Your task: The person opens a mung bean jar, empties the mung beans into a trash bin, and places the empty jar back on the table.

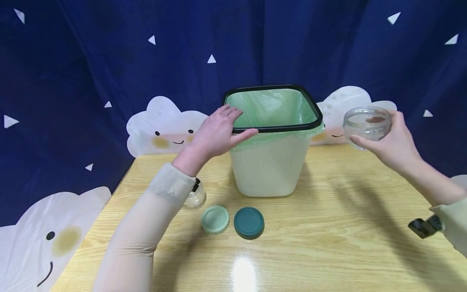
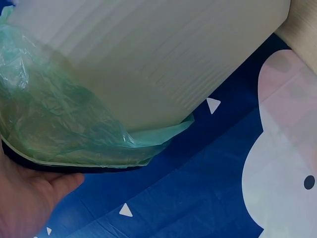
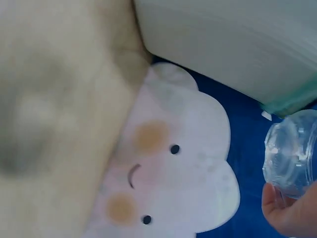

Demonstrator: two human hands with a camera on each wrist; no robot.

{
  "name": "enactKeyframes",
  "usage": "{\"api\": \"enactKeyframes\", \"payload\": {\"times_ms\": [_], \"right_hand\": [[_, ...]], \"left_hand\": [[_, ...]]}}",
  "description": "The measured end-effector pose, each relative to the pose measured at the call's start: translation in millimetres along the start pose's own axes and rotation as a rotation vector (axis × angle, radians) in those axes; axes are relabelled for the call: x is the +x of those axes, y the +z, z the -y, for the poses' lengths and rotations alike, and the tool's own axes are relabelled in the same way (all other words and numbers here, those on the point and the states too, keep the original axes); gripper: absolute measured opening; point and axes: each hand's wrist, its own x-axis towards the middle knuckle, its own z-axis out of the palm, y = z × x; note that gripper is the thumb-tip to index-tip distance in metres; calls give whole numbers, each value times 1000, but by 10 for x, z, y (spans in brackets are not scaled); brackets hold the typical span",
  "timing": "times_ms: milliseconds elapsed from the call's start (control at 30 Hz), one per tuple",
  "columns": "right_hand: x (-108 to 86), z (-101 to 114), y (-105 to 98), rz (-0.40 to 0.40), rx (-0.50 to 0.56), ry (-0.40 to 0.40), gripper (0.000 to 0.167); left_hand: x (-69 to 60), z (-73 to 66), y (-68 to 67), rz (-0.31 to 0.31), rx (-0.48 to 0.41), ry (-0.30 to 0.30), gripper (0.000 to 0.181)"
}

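Note:
My left hand [image 1: 220, 132] rests on the black rim at the near left corner of a white trash bin [image 1: 270, 170], fingers stretched over it and thumb along the front. A green trash bag [image 1: 270, 107] lines the bin and folds over its outside. Off to the bin's right, my right hand [image 1: 397, 144] holds a clear glass jar [image 1: 366, 126] in the air, lidless and slightly tilted, between thumb and fingers. A brownish patch shows through its wall. In the right wrist view, the jar [image 3: 292, 153] is partly cut off by the frame edge.
On the wooden table [image 1: 328, 251], a pale green lid [image 1: 215, 219] and a dark teal lid [image 1: 249, 222] lie side by side before the bin. A small glass jar [image 1: 196, 197] is partly hidden behind the left sleeve. A blue curtain [image 1: 182, 48] with clouds hangs behind.

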Motion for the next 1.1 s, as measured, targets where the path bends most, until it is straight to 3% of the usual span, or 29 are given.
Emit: {"api": "enactKeyframes", "payload": {"times_ms": [400,600,933,1100], "right_hand": [[-440,-350,354,229,142,-96,87],[-574,-386,502,281,181,-108,85],[-785,-505,758,328,221,-66,88],[-879,-593,859,366,243,-2,90]], "left_hand": [[-3,16,17,7,8,-5,79],[-1,20,8,-2,10,-3,78],[8,9,2,-9,19,6,78],[8,7,7,-4,23,6,78]]}}
